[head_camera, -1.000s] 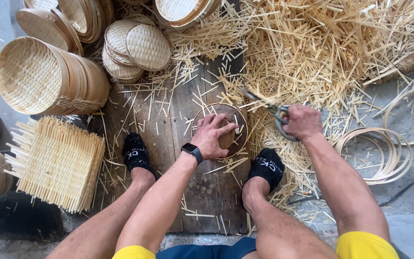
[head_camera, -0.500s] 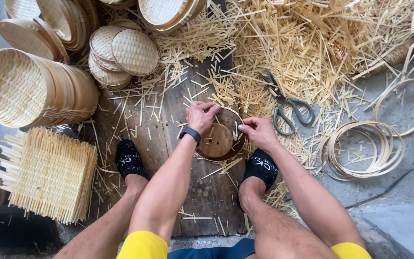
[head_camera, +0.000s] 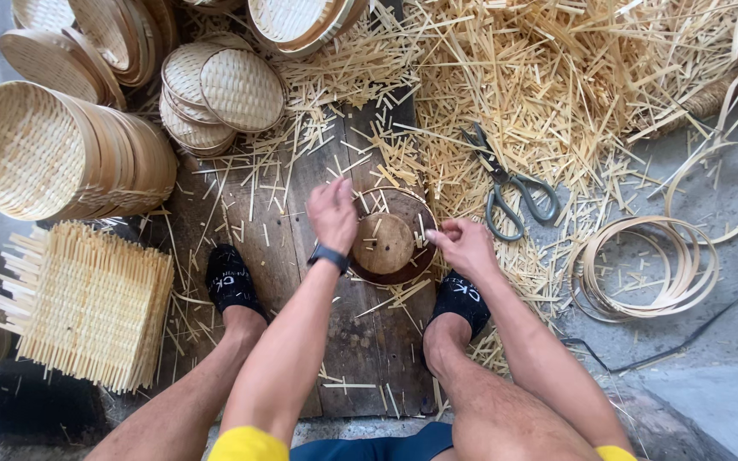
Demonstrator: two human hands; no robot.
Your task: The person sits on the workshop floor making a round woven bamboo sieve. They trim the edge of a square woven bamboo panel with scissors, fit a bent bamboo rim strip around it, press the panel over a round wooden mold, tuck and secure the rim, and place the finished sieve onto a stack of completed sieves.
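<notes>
Legs: bare, with two black socks planted on the dark wooden plank floor board (head_camera: 360, 341), lower centre.
Left hand (head_camera: 332, 213): grip loose, fingers open, resting at the left edge of the round wooden mould disc (head_camera: 383, 243); black wristwatch (head_camera: 328, 256) on the wrist.
Right hand (head_camera: 465, 248): fingers pinched at the disc's right rim, on a thin bamboo hoop (head_camera: 424, 213) around it.
Disc: centre frame, between the feet.
Open room: bare board below the disc.
Left: stack of square woven bamboo mats (head_camera: 87, 303); nested round woven baskets (head_camera: 61, 154).
Right: grey metal scissors (head_camera: 510, 183), loose bamboo rings (head_camera: 642, 265).
Far: pile of bamboo strip offcuts (head_camera: 574, 77).
</notes>
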